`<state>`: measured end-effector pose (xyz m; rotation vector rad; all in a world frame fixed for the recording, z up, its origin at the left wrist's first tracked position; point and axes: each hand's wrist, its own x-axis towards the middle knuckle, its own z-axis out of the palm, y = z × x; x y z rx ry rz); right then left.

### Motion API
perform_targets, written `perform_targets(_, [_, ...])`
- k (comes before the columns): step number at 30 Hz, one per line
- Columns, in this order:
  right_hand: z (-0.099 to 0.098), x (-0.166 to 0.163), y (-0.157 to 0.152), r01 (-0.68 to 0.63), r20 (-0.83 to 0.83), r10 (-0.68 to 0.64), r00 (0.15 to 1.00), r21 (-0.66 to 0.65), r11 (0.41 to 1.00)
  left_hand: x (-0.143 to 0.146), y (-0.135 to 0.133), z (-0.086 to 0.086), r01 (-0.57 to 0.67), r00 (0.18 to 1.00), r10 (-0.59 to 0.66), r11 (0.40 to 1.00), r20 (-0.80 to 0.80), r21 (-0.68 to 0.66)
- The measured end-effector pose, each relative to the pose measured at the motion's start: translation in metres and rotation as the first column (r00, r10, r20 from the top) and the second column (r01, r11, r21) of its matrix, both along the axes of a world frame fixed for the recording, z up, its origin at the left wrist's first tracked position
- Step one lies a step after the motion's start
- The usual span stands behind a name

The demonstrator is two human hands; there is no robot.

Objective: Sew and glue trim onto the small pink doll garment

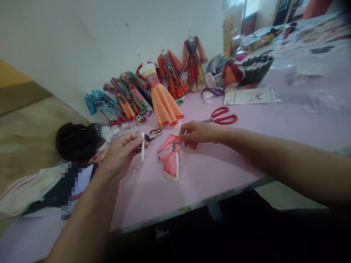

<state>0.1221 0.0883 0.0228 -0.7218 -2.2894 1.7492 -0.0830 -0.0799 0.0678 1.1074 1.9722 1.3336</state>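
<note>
My left hand (124, 151) is closed in a pinch on a narrow white strip (143, 147), which stands upright above the table. A small pink doll garment (171, 171) with white edging and a dark patterned trim lies to the right of the strip. My right hand (195, 134) has its fingers curled and closed at the garment's upper right edge. Whether cloth or something small is between those fingertips is hidden. Just behind the right hand lie scissors (225, 117) with red handles, their blades partly covered by the hand.
Dressed doll forms stand along the wall, the nearest in an orange dress (166, 104). A black bundle (78, 140) sits at the left. A flat printed packet (248, 96) and a dark basket (257, 69) are at the back right. The pink table's front edge (192, 208) runs close to me.
</note>
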Motion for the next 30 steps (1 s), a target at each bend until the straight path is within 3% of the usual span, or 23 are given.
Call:
perform_targets(4, [-0.011, -0.004, -0.006, -0.087, -0.088, 0.079, 0.993, -0.088, 0.992, 0.031, 0.005, -0.003, 0.17, 0.984, -0.164, 0.982, 0.074, -0.08])
perform_targets(8, [-0.016, -0.007, -0.008, -0.14, -0.192, 0.112, 0.975, -0.142, 0.98, 0.043, 0.012, -0.008, 0.268, 0.963, -0.261, 0.951, 0.063, -0.157])
perform_targets(17, [-0.017, -0.008, -0.005, -0.146, -0.262, 0.095, 0.96, -0.181, 0.973, 0.048, 0.02, -0.02, 0.33, 0.944, -0.328, 0.915, 0.045, -0.232])
perform_targets(20, [-0.013, -0.008, -0.005, -0.124, -0.217, 0.103, 0.971, -0.086, 0.989, 0.049, 0.022, -0.021, 0.325, 0.944, -0.328, 0.916, 0.028, -0.233])
perform_targets(22, [-0.005, -0.004, 0.0, -0.032, -0.173, 0.061, 0.983, 0.165, 0.986, 0.05, 0.021, -0.022, 0.312, 0.949, -0.314, 0.926, 0.024, -0.213])
perform_targets(23, [0.001, 0.0, 0.005, 0.038, -0.16, 0.018, 0.987, 0.341, 0.939, 0.05, 0.021, -0.022, 0.3, 0.953, -0.3, 0.933, 0.028, -0.2])
perform_targets(25, [0.012, 0.011, 0.019, 0.168, -0.143, -0.098, 0.985, 0.646, 0.744, 0.048, 0.02, -0.023, 0.269, 0.963, -0.263, 0.948, 0.056, -0.167])
perform_targets(26, [0.018, 0.018, 0.027, 0.187, -0.113, -0.155, 0.981, 0.735, 0.652, 0.047, 0.02, -0.025, 0.256, 0.966, -0.246, 0.955, 0.083, -0.152])
perform_targets(28, [0.024, 0.033, 0.045, 0.147, 0.005, -0.277, 0.961, 0.838, 0.525, 0.042, 0.02, -0.028, 0.234, 0.965, -0.219, 0.966, 0.141, -0.105])
perform_targets(30, [0.025, 0.045, 0.06, 0.02, 0.182, -0.375, 0.909, 0.879, 0.475, 0.037, 0.02, -0.032, 0.202, 0.962, -0.187, 0.977, 0.198, -0.06])
